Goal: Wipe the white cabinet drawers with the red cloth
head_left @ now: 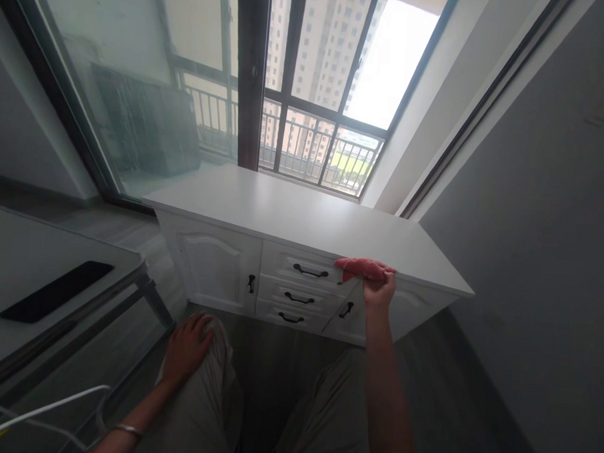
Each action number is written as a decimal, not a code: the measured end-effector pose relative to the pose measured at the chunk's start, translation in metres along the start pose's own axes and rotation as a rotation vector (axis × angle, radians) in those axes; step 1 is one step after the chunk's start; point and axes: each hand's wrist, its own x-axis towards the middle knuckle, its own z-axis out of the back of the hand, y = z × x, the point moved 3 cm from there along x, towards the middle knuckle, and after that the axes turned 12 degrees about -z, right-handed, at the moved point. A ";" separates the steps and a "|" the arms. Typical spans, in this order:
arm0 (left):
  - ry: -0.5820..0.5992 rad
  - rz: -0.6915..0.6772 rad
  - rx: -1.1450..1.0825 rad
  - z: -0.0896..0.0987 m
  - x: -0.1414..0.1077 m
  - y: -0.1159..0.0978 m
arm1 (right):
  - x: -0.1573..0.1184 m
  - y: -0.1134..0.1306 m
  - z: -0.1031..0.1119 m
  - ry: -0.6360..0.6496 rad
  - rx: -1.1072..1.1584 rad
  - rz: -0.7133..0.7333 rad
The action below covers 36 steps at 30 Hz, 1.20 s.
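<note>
A red cloth [361, 268] is gripped in my right hand [379, 291]. The cloth lies against the front edge of a white cabinet [277, 205], right of its top drawer. Its folds cover part of my fingers. Dark handles sit on the cabinet's drawers and doors, among them the top drawer handle [310, 272] and the right door handle [346, 310]. My left hand [189, 348] rests flat on my left knee, fingers stretched out and holding nothing.
At the left stands a table [56, 232] with a dark flat object [56, 290] on it. A white cable [49, 402] loops at the lower left. Behind the cabinet are sliding glass doors [251, 77]. A grey wall [547, 217] rises on the right.
</note>
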 end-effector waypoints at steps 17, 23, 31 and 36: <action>0.000 -0.040 0.007 -0.011 0.002 0.002 | 0.072 -0.057 -0.117 0.339 -1.337 0.243; 0.016 -0.033 0.006 -0.001 0.001 0.003 | 0.087 -0.050 -0.104 0.401 -1.312 0.131; -0.025 -0.062 0.030 -0.005 0.004 -0.006 | 0.072 -0.047 -0.089 0.416 -0.960 0.019; 0.016 -0.052 0.048 -0.009 0.004 -0.007 | 0.048 -0.030 -0.079 0.244 -0.704 0.144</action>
